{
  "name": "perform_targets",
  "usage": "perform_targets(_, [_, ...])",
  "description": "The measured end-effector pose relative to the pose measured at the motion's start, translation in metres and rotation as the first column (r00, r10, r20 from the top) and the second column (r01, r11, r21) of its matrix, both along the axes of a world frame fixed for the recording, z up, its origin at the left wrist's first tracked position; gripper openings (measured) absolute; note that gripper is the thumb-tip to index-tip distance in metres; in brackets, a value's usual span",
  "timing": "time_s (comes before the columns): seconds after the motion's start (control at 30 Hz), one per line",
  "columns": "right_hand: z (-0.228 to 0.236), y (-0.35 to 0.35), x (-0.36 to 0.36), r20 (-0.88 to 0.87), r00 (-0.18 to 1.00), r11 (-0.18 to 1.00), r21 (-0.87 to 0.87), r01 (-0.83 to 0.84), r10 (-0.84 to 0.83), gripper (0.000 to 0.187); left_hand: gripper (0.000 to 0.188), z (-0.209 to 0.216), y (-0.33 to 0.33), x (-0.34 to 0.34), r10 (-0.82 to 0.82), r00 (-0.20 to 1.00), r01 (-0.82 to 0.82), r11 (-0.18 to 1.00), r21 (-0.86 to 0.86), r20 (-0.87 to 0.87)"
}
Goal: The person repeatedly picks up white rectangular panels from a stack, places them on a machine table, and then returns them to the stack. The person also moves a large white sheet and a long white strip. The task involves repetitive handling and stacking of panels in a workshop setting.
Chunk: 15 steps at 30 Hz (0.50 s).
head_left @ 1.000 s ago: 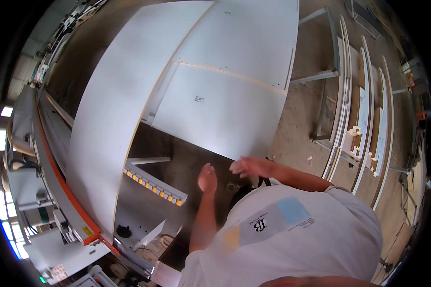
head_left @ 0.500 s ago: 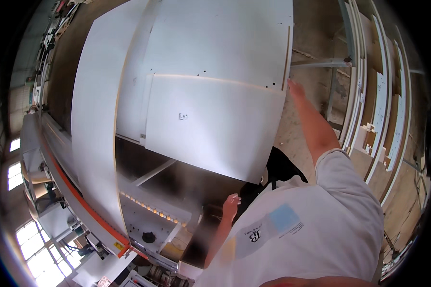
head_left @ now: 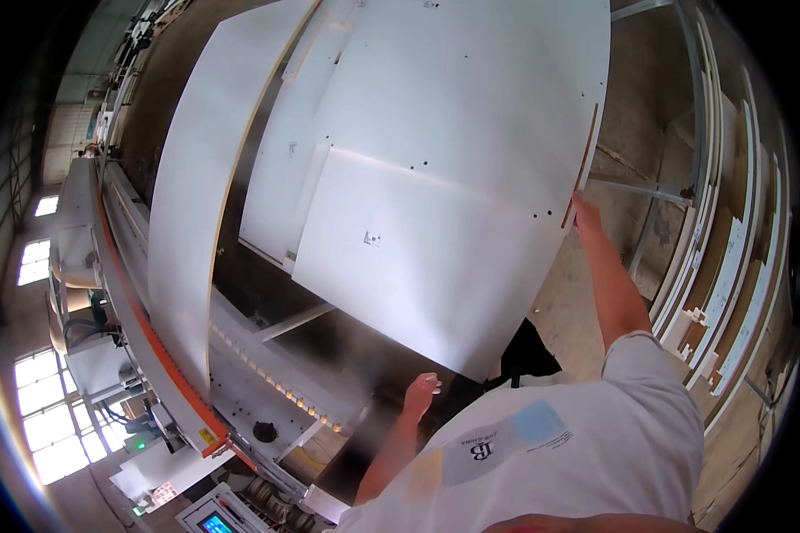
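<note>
A large white panel (head_left: 471,115) with small drilled holes lies on a stack in front of me. A smaller white panel (head_left: 409,266) lies on top of it, nearer to me. My right hand (head_left: 585,215) is stretched out and grips the large panel's right edge, by its brown raw edge strip. My left hand (head_left: 420,395) hangs below the smaller panel's near edge, fingers loosely bent, holding nothing and touching no panel. Another long white panel (head_left: 196,204) lies to the left.
A long machine with an orange rail (head_left: 142,338) and a row of yellow rollers (head_left: 276,386) runs along the left. More white boards stand in a rack (head_left: 729,266) at the right. A small control screen (head_left: 212,522) sits at the bottom left. Windows are on the far left.
My right hand went from near my chest out to the large panel's right edge and stays there. My left hand dropped lower. The view has swung onto the panels.
</note>
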State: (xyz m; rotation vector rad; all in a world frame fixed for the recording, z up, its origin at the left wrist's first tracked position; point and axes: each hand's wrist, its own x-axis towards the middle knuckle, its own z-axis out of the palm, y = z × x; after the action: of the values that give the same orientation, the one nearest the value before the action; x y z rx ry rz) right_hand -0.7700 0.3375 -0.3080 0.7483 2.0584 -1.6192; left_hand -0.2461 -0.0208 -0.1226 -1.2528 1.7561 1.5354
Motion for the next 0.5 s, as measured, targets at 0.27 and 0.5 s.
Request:
perform_targets(0.27, [0.041, 0.026, 0.021, -0.143, 0.988, 0.957, 0.289, -0.008, 0.052, 0.060, 0.040, 0.000, 0.006, -0.014, -0.040, 0.999, 0.038, 0.996, 0.074, 0.020])
perform_targets(0.5, [-0.008, 0.050, 0.034, 0.249, 0.954, 0.986, 0.036, 0.161, -0.165, 0.075, 0.034, -0.029, 0.023, -0.073, -0.073, 0.995, 0.062, 0.986, 0.152, 0.063])
